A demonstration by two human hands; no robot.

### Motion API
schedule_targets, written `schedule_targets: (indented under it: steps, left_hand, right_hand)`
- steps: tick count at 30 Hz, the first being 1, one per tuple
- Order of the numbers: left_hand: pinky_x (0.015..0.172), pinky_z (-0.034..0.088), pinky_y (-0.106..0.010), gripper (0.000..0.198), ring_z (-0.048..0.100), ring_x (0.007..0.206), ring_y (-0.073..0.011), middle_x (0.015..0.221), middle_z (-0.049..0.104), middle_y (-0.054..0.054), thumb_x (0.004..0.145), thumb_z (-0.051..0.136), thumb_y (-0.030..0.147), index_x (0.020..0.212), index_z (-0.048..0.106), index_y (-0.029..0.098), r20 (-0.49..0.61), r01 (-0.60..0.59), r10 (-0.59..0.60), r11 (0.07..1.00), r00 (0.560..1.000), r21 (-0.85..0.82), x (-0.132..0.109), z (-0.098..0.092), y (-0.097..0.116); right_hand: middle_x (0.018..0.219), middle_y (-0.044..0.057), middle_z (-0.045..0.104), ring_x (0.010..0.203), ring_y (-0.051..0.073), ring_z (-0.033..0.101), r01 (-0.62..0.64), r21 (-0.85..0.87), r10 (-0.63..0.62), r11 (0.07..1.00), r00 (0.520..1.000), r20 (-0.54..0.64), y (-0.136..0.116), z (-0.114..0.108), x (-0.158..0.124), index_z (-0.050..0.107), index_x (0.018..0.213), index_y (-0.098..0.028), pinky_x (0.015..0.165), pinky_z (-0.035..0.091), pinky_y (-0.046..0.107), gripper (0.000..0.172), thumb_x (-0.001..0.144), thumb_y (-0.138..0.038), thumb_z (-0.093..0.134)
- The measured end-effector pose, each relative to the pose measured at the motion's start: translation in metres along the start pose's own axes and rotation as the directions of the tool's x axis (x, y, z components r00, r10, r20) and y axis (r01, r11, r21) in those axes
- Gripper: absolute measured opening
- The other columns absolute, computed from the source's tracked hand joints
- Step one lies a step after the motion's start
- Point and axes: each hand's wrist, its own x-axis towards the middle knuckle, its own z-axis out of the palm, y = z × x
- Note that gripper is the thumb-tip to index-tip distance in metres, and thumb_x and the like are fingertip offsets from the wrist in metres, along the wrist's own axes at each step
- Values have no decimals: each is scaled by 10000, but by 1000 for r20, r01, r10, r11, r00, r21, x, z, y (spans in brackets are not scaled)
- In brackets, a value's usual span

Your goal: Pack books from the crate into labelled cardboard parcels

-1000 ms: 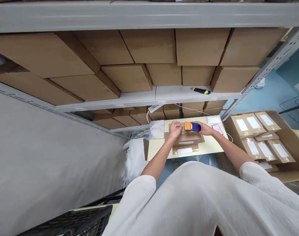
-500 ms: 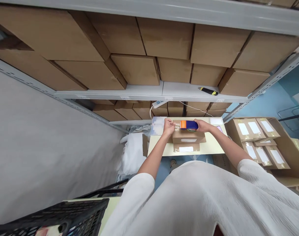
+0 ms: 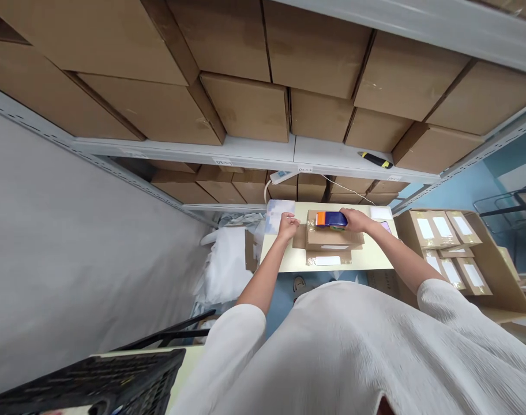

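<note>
In my right hand (image 3: 356, 220), closed around its right end, is a blue tape dispenser (image 3: 335, 219) with an orange front. The dispenser rests on top of a small cardboard box (image 3: 332, 237) that has clear tape at its left end. My left hand (image 3: 288, 226) hovers just left of that box, fingers loosely bent and apart, with nothing visible in them. A flat piece of cardboard (image 3: 299, 237) shows between this hand and the box. In front of the box lies another taped box (image 3: 327, 259) with a white label.
Both boxes are on a pale yellow table (image 3: 289, 265). Shelves of cardboard boxes (image 3: 315, 46) rise behind, with a utility knife (image 3: 376, 160) on one shelf. A large carton (image 3: 500, 271) of labelled boxes stands at right, a black crate (image 3: 150, 374) at lower left.
My left hand has moved left, off the box's taped end, and its fingers have loosened. The right hand still holds the dispenser on the box. The view has shifted slightly.
</note>
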Motion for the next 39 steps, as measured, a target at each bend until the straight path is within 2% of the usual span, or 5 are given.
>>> schedule_targets:
  steps: [13, 22, 28, 32, 39]
  left_hand:
    - [894, 544, -310, 317, 692, 827, -152, 842, 647, 35, 823, 722, 117, 1006, 502, 254, 10, -28, 28, 999, 1000, 29, 2, 25, -61]
    - [995, 559, -392, 223, 716, 1007, -221, 1072, 709, -61, 882, 731, 185, 1040, 586, 247, -38, -111, 122, 968, 992, 225, -16, 25, -66]
    - [1090, 569, -470, 411, 739, 1187, -276, 1261, 768, -118, 915, 598, 128, 1307, 646, 244, 196, -264, 221, 936, 955, 233, -27, 16, -40]
    - [1183, 518, -496, 770, 680, 1368, -327, 1569, 663, -141, 853, 671, 97, 1588, 524, 272, 381, -473, 353, 832, 855, 290, -28, 17, -18]
    - [1305, 359, -544, 1028, 515, 1583, -385, 1636, 610, -196, 877, 844, 304, 1749, 302, 248, 584, -617, 284, 594, 761, 516, -26, 15, -3]
  right_hand:
    - [1168, 140, 799, 1017, 313, 734, -38, -174, 43, 984, 999, 25, -20, 3, 9, 662, 1207, -244, 805, 497, 347, 447, 920, -532, 847]
    - [1176, 128, 789, 1007, 309, 732, -43, -129, 45, 991, 999, 10, -18, 7, 5, 653, 1202, -251, 811, 503, 350, 418, 941, -537, 811]
    - [1198, 132, 790, 1013, 310, 740, -69, -84, 69, 994, 998, -6, -17, 9, 4, 636, 1236, -248, 799, 501, 342, 475, 910, -515, 855]
    - [1220, 126, 789, 1022, 312, 747, -67, -65, 66, 996, 998, -9, -15, 9, 3, 637, 1243, -251, 811, 504, 345, 489, 906, -527, 860]
    - [1216, 109, 796, 1018, 293, 751, -30, -68, 31, 997, 999, 11, -17, 1, -1, 649, 1236, -264, 815, 492, 328, 455, 925, -541, 831]
